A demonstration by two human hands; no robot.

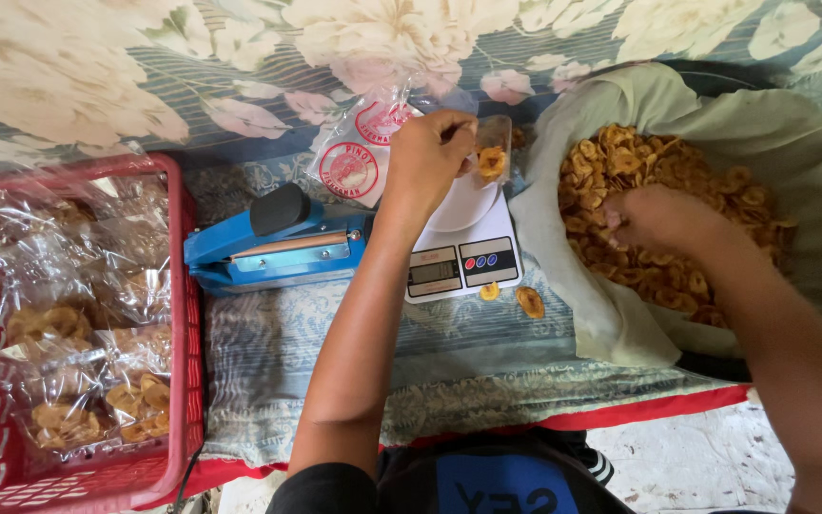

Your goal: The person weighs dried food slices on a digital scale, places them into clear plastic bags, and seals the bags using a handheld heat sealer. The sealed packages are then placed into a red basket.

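My left hand [427, 157] pinches the mouth of a small clear bag [489, 152] and holds it upright over the white pan of the kitchen scale [463, 249], which sits on the flowered cloth [268, 343] near the middle of its far part. A few golden chips already show in the bottom of the bag. My right hand [654, 219] is well apart from it, off to the right, sunk into the heap of chips [620, 162] in the big cloth-lined sack [811, 181]; its fingers are curled down among the chips, and I cannot tell whether they have closed on any. So the bag lies to the left of my right hand and a little farther from me, its long axis standing up, its mouth at the top beside my left fingertips. Two stray chips [530, 303] lie on the cloth just beside the scale's near right corner. The blue heat sealer [278, 249] touches the scale's left side, and a red basket [183, 314] of filled bags stands at the cloth's left edge.
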